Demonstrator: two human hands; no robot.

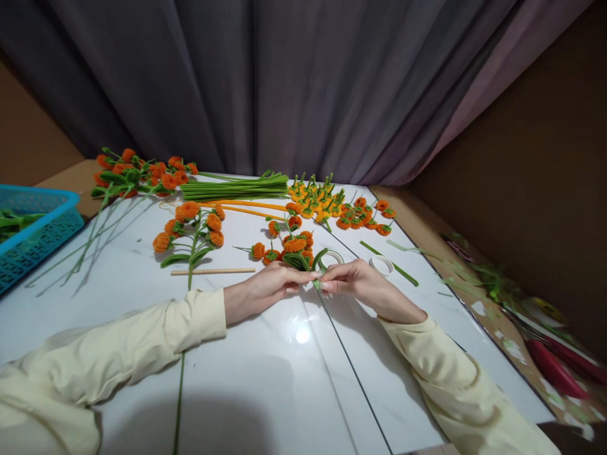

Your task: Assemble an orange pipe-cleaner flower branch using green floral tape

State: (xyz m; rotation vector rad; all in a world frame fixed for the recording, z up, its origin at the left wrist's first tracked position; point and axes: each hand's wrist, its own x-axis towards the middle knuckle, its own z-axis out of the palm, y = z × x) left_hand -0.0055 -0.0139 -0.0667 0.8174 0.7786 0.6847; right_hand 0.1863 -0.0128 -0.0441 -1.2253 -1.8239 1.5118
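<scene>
At the left edge of the bench (265, 392), one blue basket (42, 194) is standing. One flower spray (193, 243), lying left of centre, is carrying six orange blooms and two leaves. One wooden stick (213, 272), two orange stems (251, 203) and two tape rings (389, 270) are lying between the edges. Toward the far edge, green stems (237, 188) and yellow blooms (322, 205) are crowding too closely for counting. Two red handles (552, 368) are resting beyond the right edge.

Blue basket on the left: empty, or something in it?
Not empty: green pieces show inside the blue basket. Cannot tell how full; the frame cuts it off.
</scene>
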